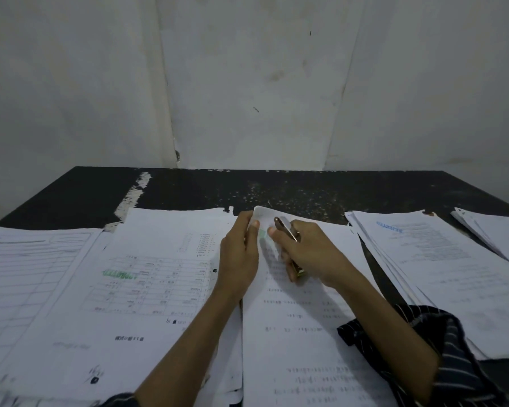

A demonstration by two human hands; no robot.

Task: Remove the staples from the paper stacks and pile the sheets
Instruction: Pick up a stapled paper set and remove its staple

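A stapled paper stack (300, 333) with printed text lies in front of me on the black table (276, 189). My left hand (238, 259) pinches its far left corner, which is bent upward. My right hand (306, 251) is closed around a metal staple remover (287, 229), whose tip points at that raised corner. To the left spreads a pile of loose sheets (147, 277) with tables and a green stamp. The staple itself is hidden by my fingers.
More paper stacks sit at the right (429, 259) and far right (491, 230), and ruled forms at the far left (27, 265). A white wall (247, 83) rises right behind the table. Small specks, perhaps staples, litter the table's far middle (276, 198).
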